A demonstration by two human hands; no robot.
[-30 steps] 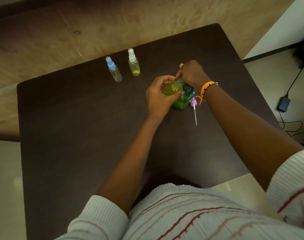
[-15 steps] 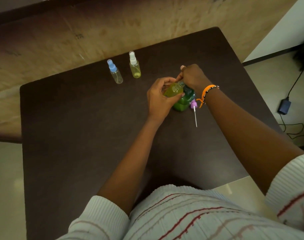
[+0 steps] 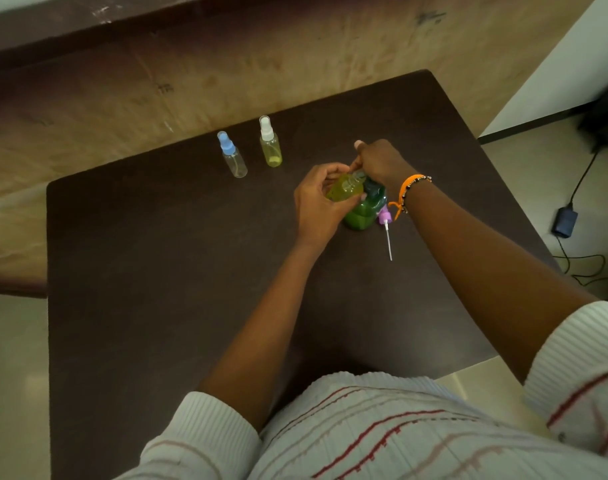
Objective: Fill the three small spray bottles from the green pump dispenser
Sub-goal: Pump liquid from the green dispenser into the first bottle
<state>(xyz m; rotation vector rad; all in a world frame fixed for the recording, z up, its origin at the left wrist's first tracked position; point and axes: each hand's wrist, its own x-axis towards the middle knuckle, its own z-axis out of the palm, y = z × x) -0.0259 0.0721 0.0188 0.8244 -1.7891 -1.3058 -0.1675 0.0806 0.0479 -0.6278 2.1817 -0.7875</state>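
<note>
At frame centre, the left hand (image 3: 318, 206) is gripping an uncapped spray bottle (image 3: 344, 187) against the green pump dispenser (image 3: 366, 213), while the right hand (image 3: 378, 161) is closing over the pump head, seemingly filling; next likely recapping with the purple sprayer (image 3: 385, 220).

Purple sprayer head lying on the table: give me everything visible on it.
The purple sprayer head is a small lilac plastic cap with a thin pale dip tube running from it toward the person. It lies flat on the dark table, unscrewed from any bottle, just right of the green pump dispenser and below the right hand wrist. Neither hand holds it; contact with the dispenser cannot be told.
</note>
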